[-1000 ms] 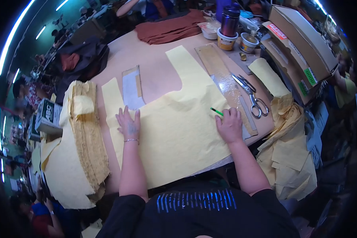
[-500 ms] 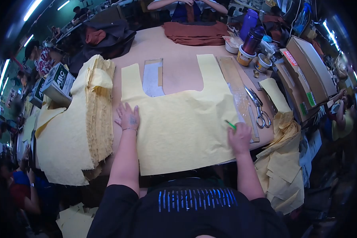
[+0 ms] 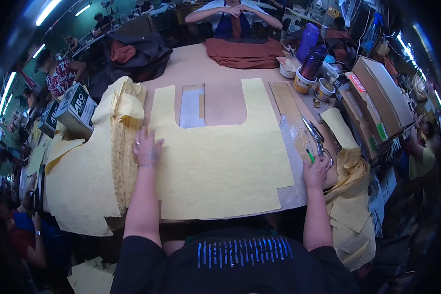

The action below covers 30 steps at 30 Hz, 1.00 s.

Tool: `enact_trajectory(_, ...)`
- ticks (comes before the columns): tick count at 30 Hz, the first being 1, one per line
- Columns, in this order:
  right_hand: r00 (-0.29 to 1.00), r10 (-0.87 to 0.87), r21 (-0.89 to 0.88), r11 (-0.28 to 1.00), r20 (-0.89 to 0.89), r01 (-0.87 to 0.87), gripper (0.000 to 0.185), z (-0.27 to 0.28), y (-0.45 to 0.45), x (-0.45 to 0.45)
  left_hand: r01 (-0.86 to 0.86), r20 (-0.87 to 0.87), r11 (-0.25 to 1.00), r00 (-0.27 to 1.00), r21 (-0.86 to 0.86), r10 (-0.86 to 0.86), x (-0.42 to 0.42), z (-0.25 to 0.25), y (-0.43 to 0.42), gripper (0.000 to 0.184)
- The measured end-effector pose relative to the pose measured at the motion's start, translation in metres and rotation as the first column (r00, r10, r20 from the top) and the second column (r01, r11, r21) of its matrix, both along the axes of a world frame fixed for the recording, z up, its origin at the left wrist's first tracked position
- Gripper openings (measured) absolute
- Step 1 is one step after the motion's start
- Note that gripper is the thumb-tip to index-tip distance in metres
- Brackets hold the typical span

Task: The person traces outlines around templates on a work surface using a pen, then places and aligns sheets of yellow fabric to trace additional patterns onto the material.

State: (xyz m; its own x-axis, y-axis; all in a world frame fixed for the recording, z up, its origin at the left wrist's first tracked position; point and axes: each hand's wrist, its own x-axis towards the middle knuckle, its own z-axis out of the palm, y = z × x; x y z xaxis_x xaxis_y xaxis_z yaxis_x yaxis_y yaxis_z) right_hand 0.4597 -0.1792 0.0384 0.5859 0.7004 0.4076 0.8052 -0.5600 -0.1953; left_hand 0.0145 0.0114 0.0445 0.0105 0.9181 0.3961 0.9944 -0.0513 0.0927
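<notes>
gone from the edge of the cloth (image 3: 220, 169), the right hand (image 3: 316, 172), fingers closed around a pen (image 3: 309, 156), is now at the handles of the scissors (image 3: 313, 130); whether it grips them cannot be told. well apart, the left hand (image 3: 147, 151) splays between cloth and stack (image 3: 88, 183). flat on the bench (image 3: 223, 93), the cloth seems laid to stay smooth, scissors in easy reach.

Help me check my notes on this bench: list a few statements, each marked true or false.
1. The right hand holds a green pencil. True.
2. The scissors lie left of the spread yellow sheet. False: they lie to its right.
3. Folded reddish-brown cloth lies toward the table's far side. True.
4. The left hand is clenched into a fist. False: it is open.
5. A yellow stack lies left of the sheet. True.
</notes>
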Motion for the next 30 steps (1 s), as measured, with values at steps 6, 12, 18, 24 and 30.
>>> enact_trajectory(6,0.979,-0.061,-0.091,0.995,-0.195,0.044,0.042,0.000,0.019,0.016,0.080,0.133,0.935,0.991,-0.345,-0.036,0.028,-0.023,-0.056,0.055)
enact_trajectory(12,0.989,0.017,-0.164,0.986,-0.147,-0.041,0.051,0.011,0.036,0.006,0.083,0.151,0.935,0.988,-0.344,-0.032,0.030,-0.019,-0.059,0.055)
enact_trajectory(18,0.992,-0.122,-0.175,0.978,-0.031,0.115,0.058,0.002,0.047,0.003,0.082,0.147,0.922,0.989,-0.378,-0.028,0.031,-0.016,-0.061,0.057)
enact_trajectory(24,0.964,-0.096,-0.234,0.972,-0.248,0.037,0.060,0.006,0.054,0.029,0.091,0.146,0.910,0.989,-0.405,-0.033,0.029,-0.014,-0.059,0.059)
enact_trajectory(30,0.288,0.262,0.220,0.961,-0.921,-0.169,0.037,0.032,0.044,0.056,0.105,0.142,0.904,0.989,-0.414,-0.050,0.029,-0.015,-0.058,0.058)
